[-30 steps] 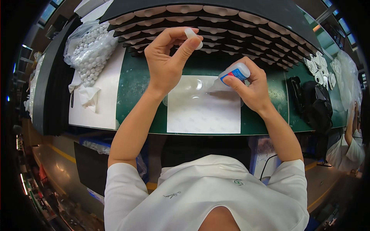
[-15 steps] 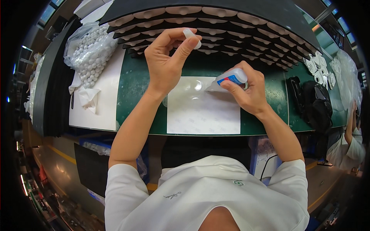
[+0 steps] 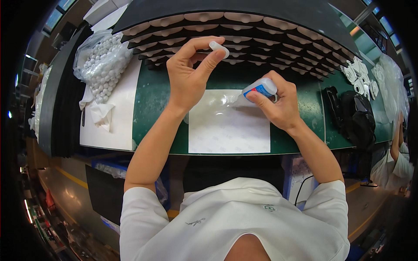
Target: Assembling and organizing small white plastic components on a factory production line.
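Note:
Raised to the left of centre, my left hand is closed, pinching a small white cylindrical piece between thumb and fingers. My right hand grips a squeeze bottle, white and translucent with a blue and red label. The bottle is tilted, its nozzle pointing down and left, close over a white sheet on the green table. Shiny wet-looking spots show on the sheet near the nozzle. Whether the tip touches the sheet I cannot tell.
Stacked black boards holding rows of white rounded pieces stand behind my hands. At left are a clear bag of white balls and a crumpled tissue. A black bag and white ring-like parts lie right; another person's arm shows beyond.
The view has shifted slightly. My left hand sits a little lower with the white piece, and the bottle has moved slightly left. Both grips are unchanged.

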`<state>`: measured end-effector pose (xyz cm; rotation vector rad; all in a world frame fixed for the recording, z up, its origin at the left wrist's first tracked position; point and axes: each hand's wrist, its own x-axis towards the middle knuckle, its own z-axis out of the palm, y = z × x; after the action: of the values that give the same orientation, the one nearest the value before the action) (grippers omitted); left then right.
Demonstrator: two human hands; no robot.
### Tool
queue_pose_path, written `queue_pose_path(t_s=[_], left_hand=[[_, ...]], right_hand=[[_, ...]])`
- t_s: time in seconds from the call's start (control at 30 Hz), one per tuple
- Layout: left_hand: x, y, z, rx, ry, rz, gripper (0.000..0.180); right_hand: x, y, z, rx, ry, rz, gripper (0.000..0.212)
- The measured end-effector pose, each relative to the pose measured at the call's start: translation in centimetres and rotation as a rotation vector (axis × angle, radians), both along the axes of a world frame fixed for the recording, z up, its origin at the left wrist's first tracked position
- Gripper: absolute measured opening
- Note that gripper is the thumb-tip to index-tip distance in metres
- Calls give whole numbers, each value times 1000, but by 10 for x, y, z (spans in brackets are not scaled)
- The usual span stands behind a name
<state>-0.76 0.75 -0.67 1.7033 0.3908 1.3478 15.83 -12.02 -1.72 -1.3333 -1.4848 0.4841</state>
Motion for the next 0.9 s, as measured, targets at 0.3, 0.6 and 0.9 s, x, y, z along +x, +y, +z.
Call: queue_pose_path(t_s=[0.3,0.6,0.9], left_hand=[[-4,4,2,-420,-70,-144,20],[-2,5,-6,-720,-187,-312,19],[2,-2,-7,-546,-1,-328,18]], right_hand=[[12,7,1,-14,589,40,23],[10,7,5,-6,574,57,22],[4,7,3,85,264,23,23]])
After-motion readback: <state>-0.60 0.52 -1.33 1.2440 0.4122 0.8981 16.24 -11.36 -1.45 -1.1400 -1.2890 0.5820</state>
